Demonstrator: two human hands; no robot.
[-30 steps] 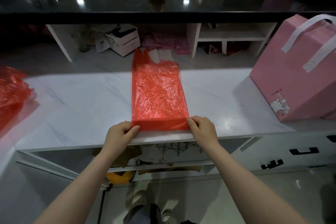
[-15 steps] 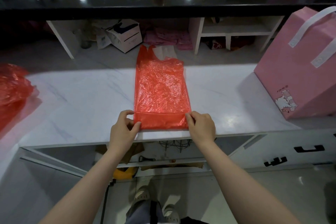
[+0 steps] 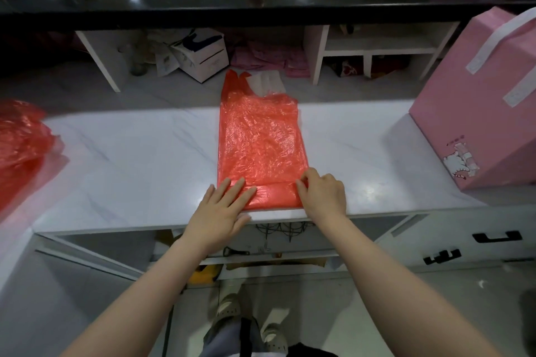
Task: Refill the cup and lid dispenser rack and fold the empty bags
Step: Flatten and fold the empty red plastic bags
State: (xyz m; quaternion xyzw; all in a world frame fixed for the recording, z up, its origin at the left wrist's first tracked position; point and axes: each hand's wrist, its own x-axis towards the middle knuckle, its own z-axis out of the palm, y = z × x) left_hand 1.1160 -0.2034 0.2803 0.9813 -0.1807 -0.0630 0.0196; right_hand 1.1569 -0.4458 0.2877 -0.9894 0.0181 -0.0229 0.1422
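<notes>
**First fold pressed at the near end of the red bag**

The red bag lay flat on the white marbled worktop, lengthwise away from the person, its handles reaching toward the shelf recess at the back. Its near end had been turned over into a narrow band along the worktop's front edge. The left hand rested flat on that band's left part, fingers straight and spread, holding nothing. The right hand sat at the band's right corner, its fingers curled down onto the fold; the grip there looked like a pinch on the plastic edge, though the thumb was hidden.

The step in hand appeared to be the bag folding, early on: one turn made, most of the length unfolded. The next move probably called for both hands to take the band's corners and roll it forward evenly, keeping the thin, slippery film square.

A second crumpled red bag waited at the far left, and a pink gift box stood at the right.
</notes>
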